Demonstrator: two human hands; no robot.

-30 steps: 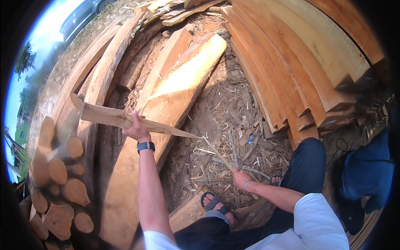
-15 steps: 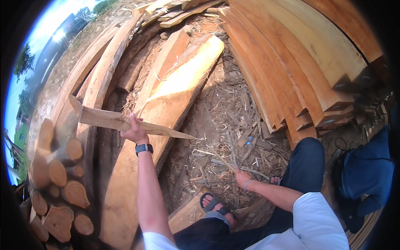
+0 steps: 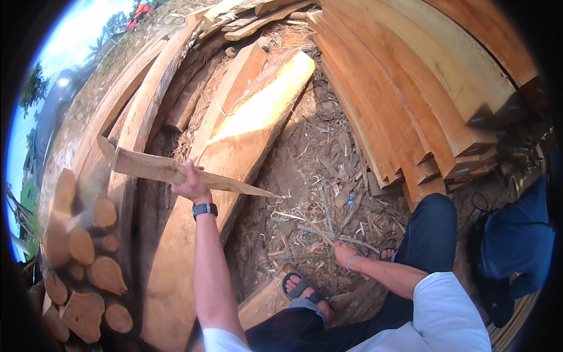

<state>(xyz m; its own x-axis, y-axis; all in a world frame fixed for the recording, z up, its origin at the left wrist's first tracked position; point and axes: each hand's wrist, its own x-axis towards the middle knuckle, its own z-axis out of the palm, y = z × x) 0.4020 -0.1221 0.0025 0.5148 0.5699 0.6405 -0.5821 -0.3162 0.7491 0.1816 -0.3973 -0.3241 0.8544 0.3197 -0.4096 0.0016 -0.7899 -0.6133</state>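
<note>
My left hand (image 3: 192, 186) is closed around a long, tapering piece of wood (image 3: 146, 166), thick and square at its left end and thin at its right. It crosses above a broad plank (image 3: 176, 264) that lies lengthwise beneath. Lower right, my right hand (image 3: 344, 256) is closed on a thin stick (image 3: 320, 233), which reaches up and left over the littered ground. The stick's far end blends into the shavings, so its full length is hard to make out.
Cut logs (image 3: 82, 245) are stacked at the left. Long beams (image 3: 387, 105) fill the right side. Bark scraps and shavings (image 3: 305, 205) cover the ground, with a small blue scrap (image 3: 350, 198) among them. My sandalled foot (image 3: 304, 290) is close below. A dark blue cloth item (image 3: 516, 229) sits at the far right.
Both hands keep their holds and have shifted only slightly to the right. A red shape now shows in the background at the upper left.
</note>
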